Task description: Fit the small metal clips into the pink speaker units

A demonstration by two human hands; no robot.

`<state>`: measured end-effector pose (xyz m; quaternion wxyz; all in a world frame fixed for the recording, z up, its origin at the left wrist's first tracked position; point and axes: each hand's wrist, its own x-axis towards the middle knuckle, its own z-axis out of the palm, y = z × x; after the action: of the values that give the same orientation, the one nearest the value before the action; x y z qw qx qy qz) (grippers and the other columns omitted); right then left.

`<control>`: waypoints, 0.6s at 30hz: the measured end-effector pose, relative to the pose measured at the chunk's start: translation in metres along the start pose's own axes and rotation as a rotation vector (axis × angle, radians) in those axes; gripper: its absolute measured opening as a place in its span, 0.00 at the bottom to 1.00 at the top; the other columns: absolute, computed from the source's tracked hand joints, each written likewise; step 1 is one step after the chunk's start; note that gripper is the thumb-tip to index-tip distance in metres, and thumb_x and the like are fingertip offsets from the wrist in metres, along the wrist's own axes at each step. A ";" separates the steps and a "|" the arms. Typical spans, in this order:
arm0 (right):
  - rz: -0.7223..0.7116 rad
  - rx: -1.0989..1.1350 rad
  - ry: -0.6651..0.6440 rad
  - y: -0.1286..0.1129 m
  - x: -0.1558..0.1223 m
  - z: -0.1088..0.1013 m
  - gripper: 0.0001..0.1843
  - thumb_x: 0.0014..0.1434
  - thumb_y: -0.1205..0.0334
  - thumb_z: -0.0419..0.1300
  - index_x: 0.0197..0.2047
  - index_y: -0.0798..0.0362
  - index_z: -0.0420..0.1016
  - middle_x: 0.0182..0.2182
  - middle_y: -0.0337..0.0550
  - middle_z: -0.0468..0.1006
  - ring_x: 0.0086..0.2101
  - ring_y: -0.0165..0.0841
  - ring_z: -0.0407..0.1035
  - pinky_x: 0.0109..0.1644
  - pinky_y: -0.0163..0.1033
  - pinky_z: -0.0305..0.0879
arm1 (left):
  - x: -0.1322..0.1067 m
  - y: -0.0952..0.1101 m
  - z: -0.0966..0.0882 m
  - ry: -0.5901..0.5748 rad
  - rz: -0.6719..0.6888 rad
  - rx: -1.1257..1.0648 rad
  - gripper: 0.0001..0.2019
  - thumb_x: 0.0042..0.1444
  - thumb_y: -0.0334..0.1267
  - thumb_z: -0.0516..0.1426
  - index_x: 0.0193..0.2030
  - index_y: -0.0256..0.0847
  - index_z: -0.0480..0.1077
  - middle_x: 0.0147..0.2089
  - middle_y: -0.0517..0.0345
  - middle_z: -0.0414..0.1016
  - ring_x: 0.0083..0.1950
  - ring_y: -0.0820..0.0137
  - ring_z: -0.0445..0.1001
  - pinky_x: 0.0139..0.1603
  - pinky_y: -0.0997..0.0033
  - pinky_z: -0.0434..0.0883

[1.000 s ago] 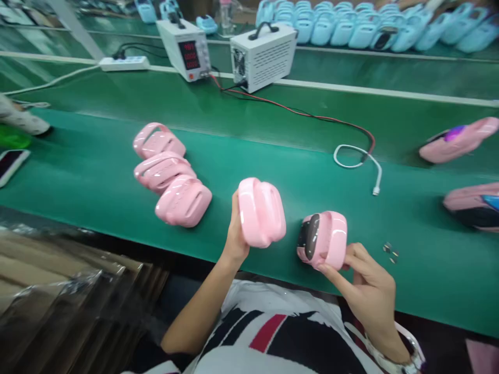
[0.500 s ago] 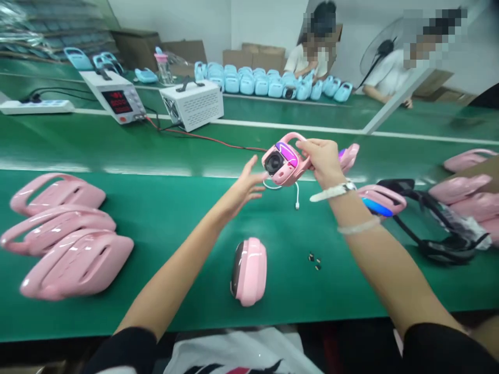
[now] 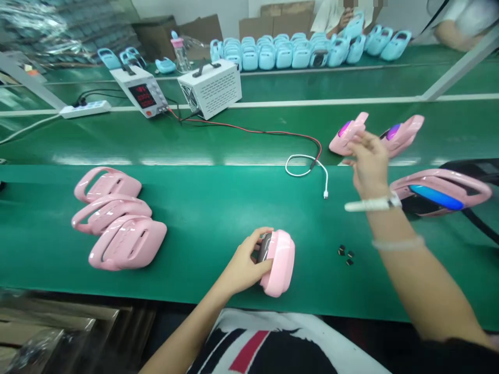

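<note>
My left hand (image 3: 245, 266) is closed around the dark front of a pink portable speaker (image 3: 281, 265) at the near edge of the bench. Toward the back right, my right hand (image 3: 370, 161) grips a second pink speaker (image 3: 343, 139) with a purple light. Close beside that one stands a third speaker, also lit purple (image 3: 405, 136). A white charging cable (image 3: 326, 182) with a loose plug lies left of my right hand, joined to a red wire. Several small black parts (image 3: 345, 253) lie between my arms.
Three pink handled shells (image 3: 130, 241) lie at the left. A blue-lit pink speaker (image 3: 436, 197) is at the right. Behind stand a power supply (image 3: 142, 93), a white vented box (image 3: 214, 88) and rows of blue speakers (image 3: 283, 54), with co-workers beyond.
My right hand has carried its speaker rightward to stand beside the other purple-lit one. The white cable is now apart from it. My left hand has come down and taken hold of the near speaker.
</note>
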<state>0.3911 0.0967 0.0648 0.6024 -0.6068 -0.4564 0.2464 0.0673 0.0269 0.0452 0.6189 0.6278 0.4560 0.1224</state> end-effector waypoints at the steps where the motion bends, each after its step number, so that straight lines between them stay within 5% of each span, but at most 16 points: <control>1: 0.027 0.031 -0.009 -0.001 -0.035 0.003 0.10 0.63 0.56 0.60 0.45 0.49 0.75 0.43 0.42 0.76 0.35 0.28 0.70 0.39 0.36 0.69 | 0.001 0.000 0.001 0.006 -0.007 0.000 0.28 0.49 0.36 0.57 0.60 0.46 0.64 0.52 0.50 0.70 0.52 0.60 0.69 0.42 0.67 0.68; 3: 0.098 0.068 -0.084 -0.002 -0.110 0.016 0.10 0.57 0.54 0.66 0.40 0.50 0.79 0.40 0.43 0.80 0.38 0.35 0.73 0.44 0.42 0.70 | 0.002 -0.001 0.001 0.014 -0.008 -0.020 0.28 0.48 0.35 0.57 0.59 0.47 0.65 0.51 0.51 0.69 0.50 0.61 0.70 0.42 0.68 0.68; 7: 0.430 0.439 -0.165 -0.003 -0.216 0.057 0.22 0.52 0.52 0.70 0.51 0.43 0.78 0.55 0.43 0.77 0.56 0.42 0.68 0.60 0.50 0.64 | -0.001 -0.010 0.005 0.027 0.028 -0.160 0.29 0.46 0.34 0.60 0.58 0.45 0.66 0.53 0.51 0.69 0.50 0.62 0.71 0.44 0.68 0.69; 12: 0.452 0.607 -0.216 -0.032 -0.234 0.078 0.25 0.55 0.53 0.67 0.56 0.42 0.75 0.59 0.42 0.74 0.59 0.44 0.65 0.66 0.52 0.57 | -0.010 -0.019 0.020 -0.015 0.040 -0.481 0.25 0.53 0.49 0.58 0.55 0.38 0.71 0.48 0.48 0.77 0.51 0.54 0.74 0.52 0.57 0.71; 18: 0.384 0.558 -0.265 -0.068 -0.229 0.077 0.24 0.53 0.60 0.68 0.54 0.42 0.76 0.56 0.40 0.74 0.57 0.42 0.65 0.65 0.49 0.59 | -0.032 -0.020 0.015 -0.065 0.007 -0.484 0.29 0.52 0.58 0.58 0.54 0.38 0.73 0.39 0.48 0.80 0.45 0.51 0.78 0.47 0.51 0.74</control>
<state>0.2022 -0.0692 0.0608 0.6233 -0.4563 -0.3234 0.5466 0.0521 -0.0098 0.0378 0.7653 0.4665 0.3908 0.2099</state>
